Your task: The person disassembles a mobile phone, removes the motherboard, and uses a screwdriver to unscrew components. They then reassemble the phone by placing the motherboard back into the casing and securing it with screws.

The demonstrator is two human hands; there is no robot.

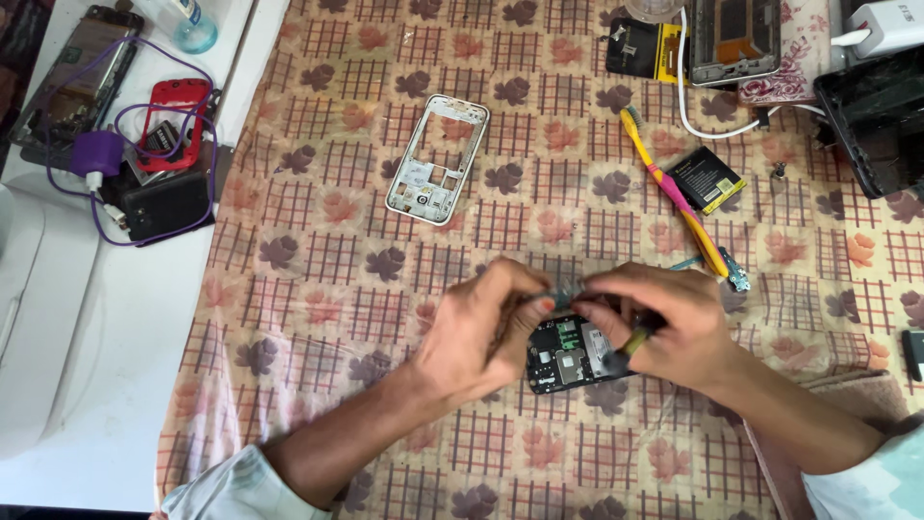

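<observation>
An opened phone (568,354) is kept flat on the cloth (318,289), w/ its back up so the insides can be reached. It is steadied from the left by the left hand (481,327), fingers pinched together at its top edge. A tool (630,345) is clamped in the right hand (659,323). A white frame (438,159) lies well above the phone, a toothbrush (674,193) up-right of it, out of the way.

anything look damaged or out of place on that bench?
Nothing spilled. The opened phone under the left hand and right hand has its back off, board exposed. A bare white phone frame lies askew higher up, and a loose battery sits beside a yellow-pink toothbrush. Hands are blurred.
</observation>
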